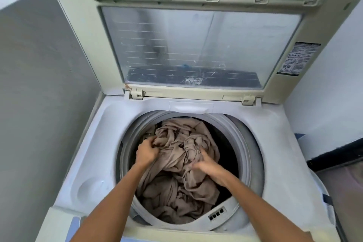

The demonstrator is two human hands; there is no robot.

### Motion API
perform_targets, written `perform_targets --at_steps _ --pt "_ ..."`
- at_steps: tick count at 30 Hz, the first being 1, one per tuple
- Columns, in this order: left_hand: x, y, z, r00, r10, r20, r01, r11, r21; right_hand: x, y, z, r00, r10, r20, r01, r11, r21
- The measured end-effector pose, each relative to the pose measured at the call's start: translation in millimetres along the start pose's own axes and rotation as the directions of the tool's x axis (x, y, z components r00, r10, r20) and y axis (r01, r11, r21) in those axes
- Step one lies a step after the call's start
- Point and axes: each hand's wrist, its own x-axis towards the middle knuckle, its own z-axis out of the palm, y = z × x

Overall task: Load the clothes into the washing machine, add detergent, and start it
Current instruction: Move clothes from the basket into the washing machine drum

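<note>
A white top-loading washing machine (102, 143) fills the view, its lid (188, 45) standing upright at the back. The round drum (241, 143) holds a crumpled heap of beige cloth (176, 188). My left hand (146, 152) reaches into the drum on the left and grips a fold of the beige cloth with curled fingers. Over on the right side of the heap, my right hand (208, 165) has its fingers dug into the cloth and bunches it. Both forearms come in from the bottom edge. No detergent is in view.
A grey wall (39, 84) stands close on the left of the machine. A white wall (334, 84) is on the right, with a dark object (337, 153) low beside the machine. A warning sticker (298, 58) sits on the lid's right frame.
</note>
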Motion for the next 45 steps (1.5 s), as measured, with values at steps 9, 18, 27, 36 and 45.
perform_targets --at_steps 9,18,27,36,45 --pt "5.6 -5.1 21.8 0.903 0.007 0.429 -0.228 0.855 0.467 20.1 3.9 -28.6 0.999 0.041 -0.007 -0.027 0.488 -0.872" --pt "-28.3 40.3 33.1 0.806 0.090 0.585 -0.410 0.797 0.443 -4.2 -4.6 -46.2 0.988 -0.108 0.111 0.154 0.609 -0.778" --pt "-71.4 104.9 48.8 0.767 0.363 0.529 -0.553 0.792 0.259 -63.1 -12.3 -68.8 0.941 -0.324 0.096 0.306 0.695 -0.650" --pt "-99.3 176.9 87.7 0.746 0.604 0.280 -0.611 0.789 -0.072 -141.6 -12.0 -154.5 0.851 -0.501 -0.156 0.469 0.860 -0.200" --pt "-159.2 274.6 177.4 0.580 0.755 0.307 -0.778 0.624 -0.065 -195.5 58.8 -284.1 0.854 -0.383 -0.352 0.450 0.883 0.132"
